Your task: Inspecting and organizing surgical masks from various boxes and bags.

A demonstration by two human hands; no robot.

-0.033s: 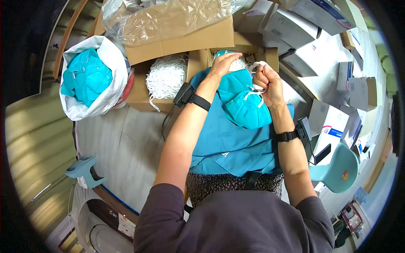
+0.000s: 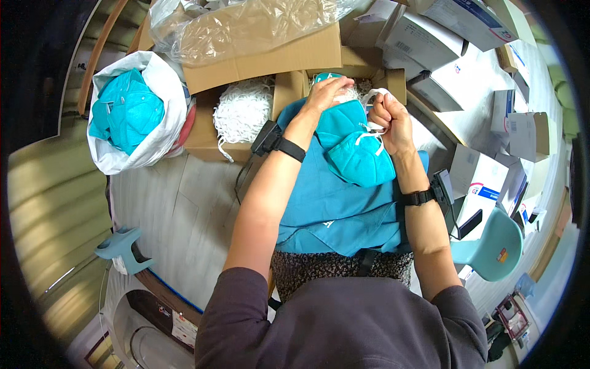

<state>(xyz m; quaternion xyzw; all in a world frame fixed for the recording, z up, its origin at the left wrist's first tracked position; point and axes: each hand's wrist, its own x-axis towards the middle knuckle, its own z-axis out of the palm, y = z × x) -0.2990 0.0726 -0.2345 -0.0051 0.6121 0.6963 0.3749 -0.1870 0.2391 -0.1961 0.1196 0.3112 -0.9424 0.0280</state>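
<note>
Teal folded face masks (image 2: 362,161) with white elastic loops lie on the blue-teal cloth over my lap. My left hand (image 2: 329,92) is closed at the upper edge of a teal mask (image 2: 339,120), fingers pointing right; its grip is partly hidden. Another bit of teal mask (image 2: 324,77) shows just beyond it. To the right, my right hand (image 2: 392,120) is closed in a pinch on a white elastic loop (image 2: 372,93), raised above the masks. Black straps with small devices sit on both wrists.
At the far left stands a white sack (image 2: 166,132) full of teal masks. A cardboard box (image 2: 200,138) holds a heap of white elastic loops (image 2: 243,117); another open box (image 2: 393,80) is beyond my hands. White cartons (image 2: 424,40) and a pale teal stool (image 2: 501,246) are right.
</note>
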